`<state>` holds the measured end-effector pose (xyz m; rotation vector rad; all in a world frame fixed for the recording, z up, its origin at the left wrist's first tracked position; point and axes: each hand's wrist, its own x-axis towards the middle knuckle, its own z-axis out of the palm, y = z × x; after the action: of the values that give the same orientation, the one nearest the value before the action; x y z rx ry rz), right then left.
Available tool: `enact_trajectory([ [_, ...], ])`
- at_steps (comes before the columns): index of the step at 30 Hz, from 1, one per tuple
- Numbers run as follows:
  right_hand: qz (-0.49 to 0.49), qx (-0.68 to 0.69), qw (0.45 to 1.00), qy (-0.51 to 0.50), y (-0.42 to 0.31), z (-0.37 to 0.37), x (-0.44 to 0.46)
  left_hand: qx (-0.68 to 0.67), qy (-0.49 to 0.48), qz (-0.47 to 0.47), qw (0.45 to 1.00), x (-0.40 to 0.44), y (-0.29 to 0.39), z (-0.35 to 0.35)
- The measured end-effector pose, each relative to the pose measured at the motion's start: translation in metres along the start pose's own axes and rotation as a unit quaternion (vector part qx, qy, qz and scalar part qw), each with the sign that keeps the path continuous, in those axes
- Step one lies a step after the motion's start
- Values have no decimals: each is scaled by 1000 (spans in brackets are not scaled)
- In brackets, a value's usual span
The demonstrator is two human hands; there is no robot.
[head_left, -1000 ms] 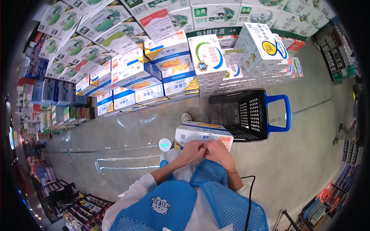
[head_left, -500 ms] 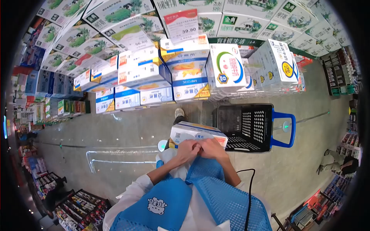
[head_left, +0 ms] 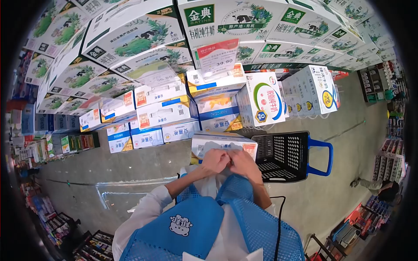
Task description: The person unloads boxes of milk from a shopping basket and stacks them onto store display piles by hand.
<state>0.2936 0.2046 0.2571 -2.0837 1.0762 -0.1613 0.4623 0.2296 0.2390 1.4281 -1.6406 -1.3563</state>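
Note:
A white-and-blue yogurt carton (head_left: pixel 208 142) is in front of my body, its side with a QR code and orange label facing me. My left hand (head_left: pixel 215 161) and my right hand (head_left: pixel 243 163) meet at the carton's near edge, fingers curled and closed against each other. Whatever part they pinch is hidden behind the knuckles. Just right of the carton is a black shopping basket (head_left: pixel 285 158) with a blue handle (head_left: pixel 329 158); its perforated inside shows.
Ahead, matching yogurt cartons (head_left: pixel 165 113) are stacked with a skim-milk carton (head_left: pixel 266 98) at their right. Green-and-white milk cartons (head_left: pixel 235 19) rise behind, with a price sign (head_left: pixel 217 58). A person (head_left: pixel 385 191) is at far right. A black cable (head_left: pixel 281 230) hangs beside me.
The view has tilted upward, so the shelf stacks look larger and lower. The carton appears nearer the stacked cartons. Both hands stay together at its near edge.

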Motion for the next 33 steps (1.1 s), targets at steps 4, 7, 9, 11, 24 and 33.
enact_trajectory([
  [4,-14,-4,1000,19,6,-19,27,4,28,-19,999,26,6,-12],
  [7,-23,-8,1000,5,18,-22,45,51,55,-21,997,38,-1,-12],
  [9,-45,-35,998,-8,24,-24,52,54,74,-27,995,42,-4,-9],
  [11,-54,-41,997,-24,27,-34,59,56,87,-31,994,48,0,-8],
  [24,-181,-73,977,80,53,-72,109,62,131,-66,987,104,27,-32],
  [33,-172,-137,976,10,67,-85,168,83,179,-59,979,147,7,-51],
])
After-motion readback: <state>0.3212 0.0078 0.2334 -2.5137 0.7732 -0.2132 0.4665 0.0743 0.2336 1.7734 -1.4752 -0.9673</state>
